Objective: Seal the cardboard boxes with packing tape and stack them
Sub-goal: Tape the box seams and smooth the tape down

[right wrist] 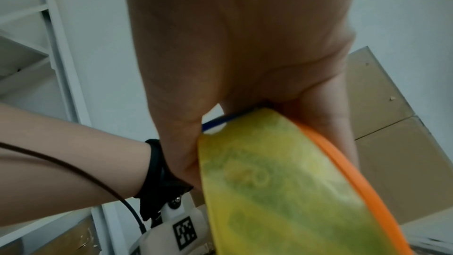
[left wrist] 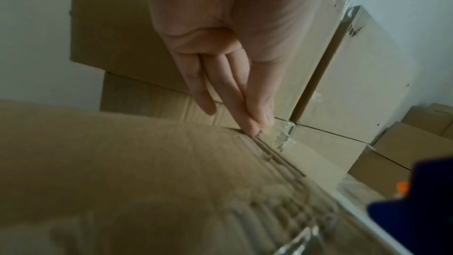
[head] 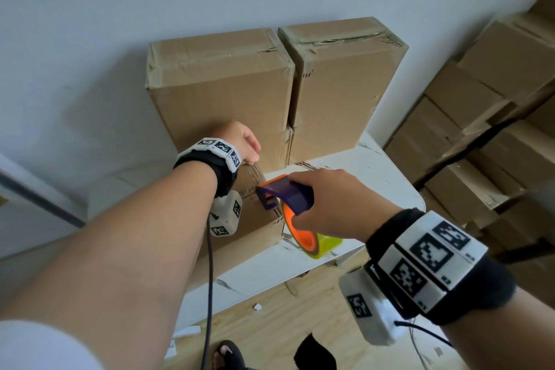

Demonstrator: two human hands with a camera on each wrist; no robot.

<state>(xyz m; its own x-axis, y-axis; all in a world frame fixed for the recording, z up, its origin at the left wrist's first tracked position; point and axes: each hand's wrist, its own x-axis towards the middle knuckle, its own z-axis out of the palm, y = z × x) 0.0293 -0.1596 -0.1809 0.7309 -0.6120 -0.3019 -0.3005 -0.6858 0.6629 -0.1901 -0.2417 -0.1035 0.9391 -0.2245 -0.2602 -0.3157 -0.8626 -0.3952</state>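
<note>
While your left hand (head: 244, 141) presses straight fingers (left wrist: 235, 102) on the far end of the low cardboard box's (head: 255, 225) top seam, your right hand (head: 336, 201) is wrapped around the tape dispenser (head: 288, 192), yellowish roll (right wrist: 282, 181) at the box's near right corner. That box sits on the white tabletop (head: 375, 171), with two taller sealed boxes (head: 228, 84) right behind it against the wall.
</note>
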